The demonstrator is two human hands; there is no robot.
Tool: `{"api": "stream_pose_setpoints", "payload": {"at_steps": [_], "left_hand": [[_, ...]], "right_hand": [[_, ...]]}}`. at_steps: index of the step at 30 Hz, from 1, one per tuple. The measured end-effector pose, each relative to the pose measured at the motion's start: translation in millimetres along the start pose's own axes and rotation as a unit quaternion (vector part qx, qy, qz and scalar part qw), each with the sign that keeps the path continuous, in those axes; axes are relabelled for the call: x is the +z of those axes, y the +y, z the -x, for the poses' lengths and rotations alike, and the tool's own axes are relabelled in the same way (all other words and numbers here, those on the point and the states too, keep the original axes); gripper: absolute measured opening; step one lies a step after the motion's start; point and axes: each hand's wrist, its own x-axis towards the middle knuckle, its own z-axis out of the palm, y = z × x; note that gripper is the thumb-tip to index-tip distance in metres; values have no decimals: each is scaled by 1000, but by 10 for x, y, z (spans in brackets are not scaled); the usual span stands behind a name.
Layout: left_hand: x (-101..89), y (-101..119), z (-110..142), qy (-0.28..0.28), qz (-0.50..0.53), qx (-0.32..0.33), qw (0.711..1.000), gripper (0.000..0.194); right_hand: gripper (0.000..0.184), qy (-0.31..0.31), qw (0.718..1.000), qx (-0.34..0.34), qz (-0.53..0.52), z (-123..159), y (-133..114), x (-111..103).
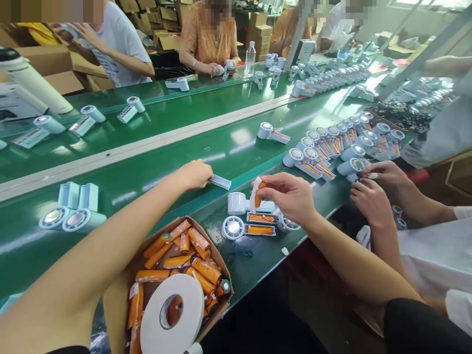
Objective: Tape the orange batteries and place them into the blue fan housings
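Observation:
My left hand reaches over the green belt, its fingers closed on a pale blue handheld fan housing; only the open handle shows beyond them. My right hand pinches an orange battery with a white strip of tape along its side. Below that hand lie several fan housings, two of them with orange batteries in their handles. Nearer to me, a cardboard box holds loose orange batteries and a large roll of white tape.
Two fan housings stand on the belt at left. Rows of fan housings spread along the right. A co-worker's hands work close by on my right. Others sit across the line, near a clear bottle.

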Motion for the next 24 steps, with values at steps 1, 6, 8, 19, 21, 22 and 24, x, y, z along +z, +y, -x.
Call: {"api": "stream_pose_setpoints", "payload": {"at_steps": [1,6,8,19,21,22,24], "left_hand": [[-35,-5,-31,-6,12,-6,1000,18],[-179,-59,-80,-5,61,-37,997,34],[-197,-48,-79,8,75,-52,996,38],[-159,103,-181,73,133,-114,982,36],[-152,118,-206,81,142,-123,979,31],[-148,124,-219,85,147,-126,977,30],[-139,135,-245,94,156,-132,974,29]], "right_hand": [[22,-14,1000,-5,10,-115,18,42],[21,-69,990,-13,119,-630,283,196],[21,-90,976,-18,198,-774,437,255],[28,-255,716,-18,650,-1020,566,459],[31,-271,690,-6,670,-1046,555,473],[32,-279,679,0,679,-1060,555,481],[35,-291,662,7,691,-1089,558,499]]}}
